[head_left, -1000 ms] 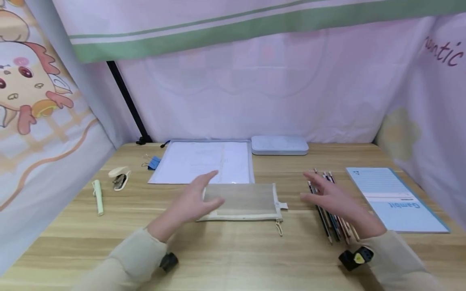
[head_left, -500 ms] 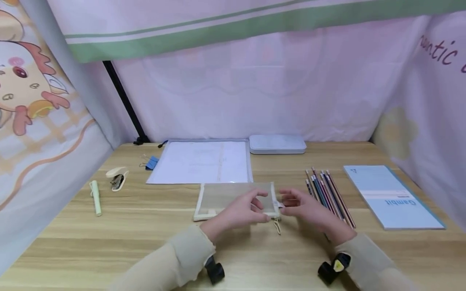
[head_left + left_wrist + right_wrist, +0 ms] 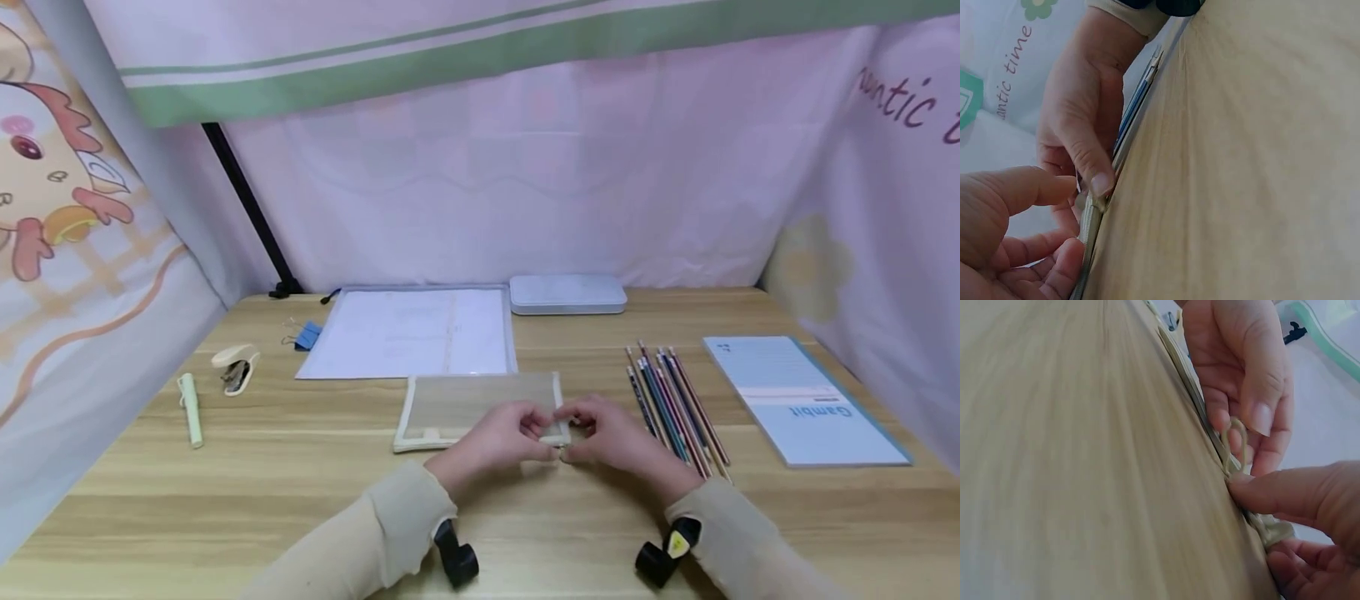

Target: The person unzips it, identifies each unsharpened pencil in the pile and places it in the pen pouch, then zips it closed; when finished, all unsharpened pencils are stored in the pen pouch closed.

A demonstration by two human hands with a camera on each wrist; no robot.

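- A wood-grain table (image 3: pixel 225 517) stands within pale pink-white curtains (image 3: pixel 450 192).
- The right hand (image 3: pixel 611 437) has thumb and fingers clamped on the near right corner of a translucent mesh pouch (image 3: pixel 465 408), at the base of its loop pull (image 3: pixel 1245 442).
- The left hand (image 3: pixel 498 433) is just left of that pinch, thumb and fingers apart, over the pouch's right end.
- The pouch lies flat, stretching left from the grip.
- Right of the grip, near it, pencils (image 3: pixel 675 408) lie in a loose bundle; farther right is a blue notepad (image 3: pixel 810 400).
- Beyond the grip: a folder (image 3: pixel 408 333) with white paper and a pale case (image 3: pixel 567 296).
- Well left: a blue binder clip (image 3: pixel 307 336), a cream stapler (image 3: pixel 236 367), a light green pen (image 3: pixel 192 410).
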